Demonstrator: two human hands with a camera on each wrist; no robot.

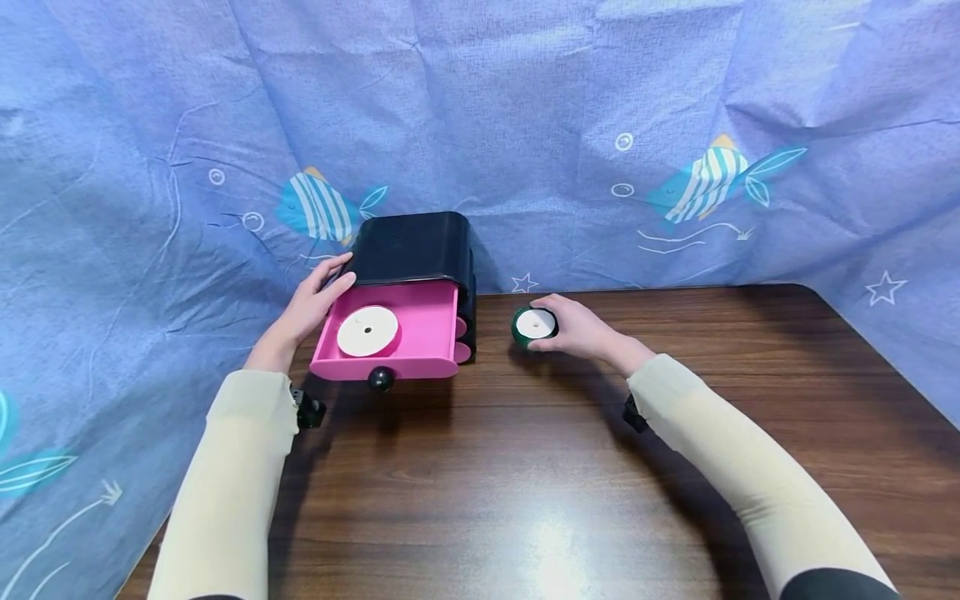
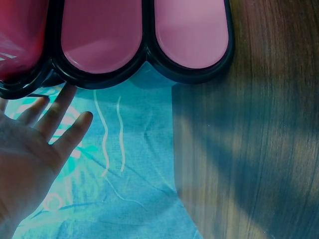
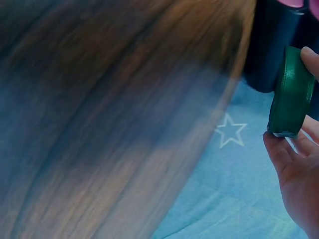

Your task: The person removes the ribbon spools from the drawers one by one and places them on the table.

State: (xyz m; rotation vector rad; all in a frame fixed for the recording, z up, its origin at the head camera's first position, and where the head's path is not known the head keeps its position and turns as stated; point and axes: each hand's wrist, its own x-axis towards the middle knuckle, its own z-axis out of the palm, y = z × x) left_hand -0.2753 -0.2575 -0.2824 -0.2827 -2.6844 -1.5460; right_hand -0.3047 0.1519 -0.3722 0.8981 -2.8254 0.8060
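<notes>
A black drawer unit [image 1: 412,242] with pink drawers stands at the back of the table, its top pink drawer [image 1: 427,321] pulled out. Inside that drawer lies a white spool [image 1: 356,335] with a pink edge. My left hand [image 1: 311,307] touches the unit's left side near the top, fingers spread and fairly straight; the left wrist view shows them beside the black rim. To the right of the unit, my right hand [image 1: 573,327] pinches a roll of green ribbon [image 3: 291,94] between thumb and fingers. Its white core [image 1: 535,324] faces up in the head view.
The brown wooden table [image 1: 495,467] carries the unit. A blue cloth [image 1: 525,150] with fish and stars hangs behind it and along the sides. A round black knob [image 1: 381,379] sticks out from the open drawer's front. Lower pink drawers [image 2: 192,30] are closed.
</notes>
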